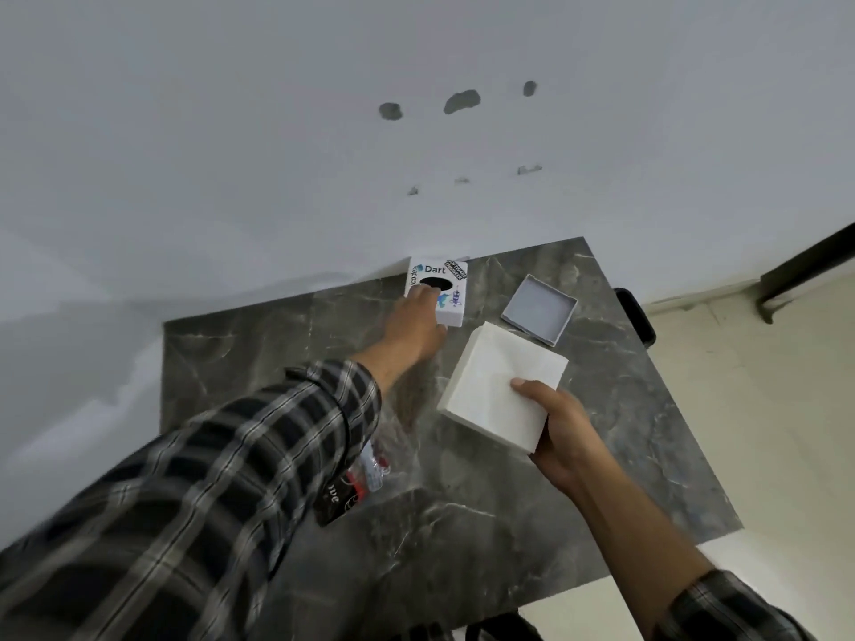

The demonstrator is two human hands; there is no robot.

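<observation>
From my station, I cannot resolve how the fingers (423, 296) of the left hand (416, 330) lie on the stickered box (455, 293), the white block (499, 386) conceals the grip of the right hand (565, 437) beneath it, and the blurred sleeve (259, 446) covers most of a printed packet (365, 474).

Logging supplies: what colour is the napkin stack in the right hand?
Plain white napkin stack, head view.

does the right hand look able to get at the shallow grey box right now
Likely reachable, but not free to grasp: the right hand grips the white napkin stack, so its fingers are taken. The shallow grey box sits just beyond the stack, uncovered, nothing between them.
</observation>
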